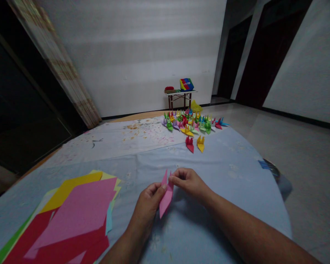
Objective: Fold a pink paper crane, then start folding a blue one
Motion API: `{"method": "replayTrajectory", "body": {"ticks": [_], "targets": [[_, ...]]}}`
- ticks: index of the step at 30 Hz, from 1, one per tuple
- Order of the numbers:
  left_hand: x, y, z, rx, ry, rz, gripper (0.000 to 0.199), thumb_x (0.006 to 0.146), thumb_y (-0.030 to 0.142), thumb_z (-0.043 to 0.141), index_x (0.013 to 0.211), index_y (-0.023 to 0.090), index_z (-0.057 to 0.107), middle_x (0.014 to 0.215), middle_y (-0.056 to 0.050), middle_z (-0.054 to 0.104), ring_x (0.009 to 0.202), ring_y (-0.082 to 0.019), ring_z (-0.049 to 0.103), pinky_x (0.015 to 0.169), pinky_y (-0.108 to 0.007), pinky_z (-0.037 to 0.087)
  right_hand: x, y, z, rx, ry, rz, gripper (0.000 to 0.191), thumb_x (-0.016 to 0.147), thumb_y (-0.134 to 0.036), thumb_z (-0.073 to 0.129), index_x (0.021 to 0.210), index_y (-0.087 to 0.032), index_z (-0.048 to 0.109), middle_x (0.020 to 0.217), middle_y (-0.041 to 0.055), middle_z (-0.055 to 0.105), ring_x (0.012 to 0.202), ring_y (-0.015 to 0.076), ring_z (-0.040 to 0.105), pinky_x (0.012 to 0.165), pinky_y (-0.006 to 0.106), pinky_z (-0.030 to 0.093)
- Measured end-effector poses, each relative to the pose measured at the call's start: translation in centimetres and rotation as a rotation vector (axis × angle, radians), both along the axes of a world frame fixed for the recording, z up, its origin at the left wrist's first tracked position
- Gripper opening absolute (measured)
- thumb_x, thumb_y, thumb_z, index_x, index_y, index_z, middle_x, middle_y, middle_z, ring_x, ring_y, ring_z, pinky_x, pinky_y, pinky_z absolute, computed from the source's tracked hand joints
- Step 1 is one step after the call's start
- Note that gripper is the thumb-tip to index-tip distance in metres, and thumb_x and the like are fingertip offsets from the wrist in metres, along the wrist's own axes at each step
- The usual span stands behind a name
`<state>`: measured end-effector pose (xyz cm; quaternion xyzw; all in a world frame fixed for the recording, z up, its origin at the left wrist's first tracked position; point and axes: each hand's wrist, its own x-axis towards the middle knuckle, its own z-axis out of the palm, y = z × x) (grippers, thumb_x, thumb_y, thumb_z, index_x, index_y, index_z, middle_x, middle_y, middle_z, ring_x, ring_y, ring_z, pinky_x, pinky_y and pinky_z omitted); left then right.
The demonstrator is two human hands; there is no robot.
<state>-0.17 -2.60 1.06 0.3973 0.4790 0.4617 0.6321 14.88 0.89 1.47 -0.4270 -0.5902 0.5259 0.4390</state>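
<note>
A pink folded paper crane point(166, 200) is held above the cloth, its two narrow points facing away from me and its broader tip towards me. My left hand point(150, 200) is closed on its left side, the thumb lying over the paper. With thumb and forefinger, my right hand point(188, 181) pinches the right narrow point near its end. Beyond my hands stand a red paper crane point(189, 144) and a yellow paper crane point(200, 143), side by side. The undersides of the pink paper are hidden by my fingers.
Coloured paper sheets point(85, 205) lie in a loose stack at the left on the round table's blue cloth point(222, 172). Many folded cranes point(185, 123) crowd the far side. Behind them is a small table point(178, 91) with a colourful box point(186, 84). A stool point(283, 185) stands at the right.
</note>
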Motion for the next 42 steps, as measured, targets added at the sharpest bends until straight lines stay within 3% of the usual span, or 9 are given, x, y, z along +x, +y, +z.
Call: {"method": "replayTrajectory", "body": {"ticks": [5, 9, 15, 23, 29, 38, 42], "targets": [[0.1, -0.1, -0.1, -0.012, -0.067, 0.013, 0.033, 0.064, 0.036, 0.071, 0.086, 0.012, 0.064, 0.064, -0.002, 0.065, 0.053, -0.010, 0.055, 0.053, -0.019, 0.041, 0.5, 0.1, 0.4, 0.007, 0.061, 0.068, 0.040, 0.073, -0.053, 0.054, 0.065, -0.014, 0.059, 0.056, -0.0022, 0.050, 0.054, 0.0082, 0.042, 0.054, 0.021, 0.034], [0.3, -0.2, 0.1, -0.010, -0.131, 0.005, 0.035, 0.063, 0.034, 0.072, 0.090, 0.013, 0.061, 0.069, -0.002, 0.065, 0.057, -0.010, 0.057, 0.057, -0.020, 0.044, 0.6, 0.0, 0.5, 0.001, 0.099, 0.059, 0.033, 0.072, -0.047, 0.058, 0.069, -0.014, 0.060, 0.059, -0.0024, 0.051, 0.054, 0.0079, 0.041, 0.056, 0.021, 0.034], [0.2, -0.2, 0.3, 0.072, -0.137, -0.005, 0.056, 0.063, 0.034, 0.072, 0.111, 0.020, 0.046, 0.065, 0.004, 0.061, 0.053, -0.011, 0.058, 0.053, -0.020, 0.044, 0.5, 0.2, 0.0, -0.057, 0.124, 0.110, 0.026, 0.069, -0.040, 0.063, 0.073, -0.014, 0.062, 0.060, -0.0031, 0.053, 0.054, 0.0069, 0.042, 0.054, 0.020, 0.032], [0.3, -0.4, 1.0, 0.130, 0.013, 0.009, 0.034, 0.061, 0.033, 0.072, 0.089, 0.017, 0.061, 0.076, -0.002, 0.065, 0.063, -0.013, 0.058, 0.061, -0.022, 0.044, 0.6, 0.3, -0.4, -0.057, 0.125, 0.171, 0.030, 0.069, -0.042, 0.064, 0.069, -0.012, 0.062, 0.058, -0.0032, 0.054, 0.053, 0.0068, 0.043, 0.056, 0.021, 0.033], [0.5, -0.5, 0.9, 0.185, 0.091, -0.006, 0.027, 0.066, 0.030, 0.069, 0.087, 0.016, 0.060, 0.077, -0.002, 0.064, 0.066, -0.012, 0.058, 0.063, -0.022, 0.044, 0.4, 0.4, -1.0, -0.035, 0.076, 0.146, 0.030, 0.065, -0.041, 0.066, 0.067, -0.012, 0.059, 0.057, -0.0026, 0.054, 0.051, 0.0069, 0.044, 0.052, 0.020, 0.033], [0.5, -0.5, -0.1, 0.282, 0.176, 0.011, 0.025, 0.065, 0.023, 0.068, 0.085, 0.018, 0.054, 0.075, 0.001, 0.061, 0.069, -0.012, 0.056, 0.063, -0.021, 0.043, 0.3, -0.2, 0.3, 0.028, -0.125, 0.152, 0.014, 0.067, -0.026, 0.062, 0.064, -0.013, 0.057, 0.056, -0.0025, 0.054, 0.051, 0.0069, 0.044, 0.050, 0.019, 0.034], [0.4, -0.6, -0.1, 0.371, 0.255, -0.006, 0.019, 0.070, 0.022, 0.064, 0.086, 0.019, 0.054, 0.079, 0.000, 0.059, 0.074, -0.014, 0.056, 0.068, -0.023, 0.043, 0.4, 0.0, 0.0, 0.000, -0.109, 0.153, 0.015, 0.067, -0.026, 0.061, 0.060, -0.013, 0.056, 0.052, -0.0041, 0.050, 0.048, 0.0056, 0.040, 0.047, 0.018, 0.030]]}}
